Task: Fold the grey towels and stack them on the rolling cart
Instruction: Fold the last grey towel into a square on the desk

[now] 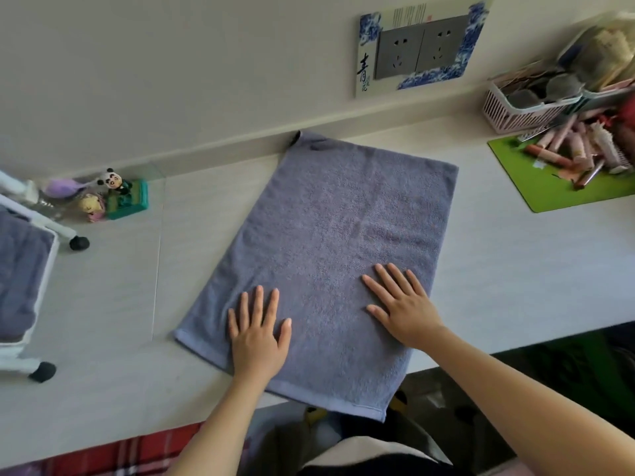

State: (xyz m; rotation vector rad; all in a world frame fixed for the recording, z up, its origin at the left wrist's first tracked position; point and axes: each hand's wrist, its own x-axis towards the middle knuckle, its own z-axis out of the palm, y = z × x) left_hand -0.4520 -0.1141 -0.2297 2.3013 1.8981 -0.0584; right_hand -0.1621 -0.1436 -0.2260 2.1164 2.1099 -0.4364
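Head view: your left hand (257, 341) and right hand (402, 310), fingers spread flat, press the soft grey terry towel (330, 235) at the white worktop's (515, 269) front edge. Limp and light, it probably folds best gripped by its near corners.

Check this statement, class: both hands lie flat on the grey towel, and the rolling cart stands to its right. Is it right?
Not quite. In the head view, both the left hand and right hand do lie flat on the grey towel, but the rolling cart stands to its left.
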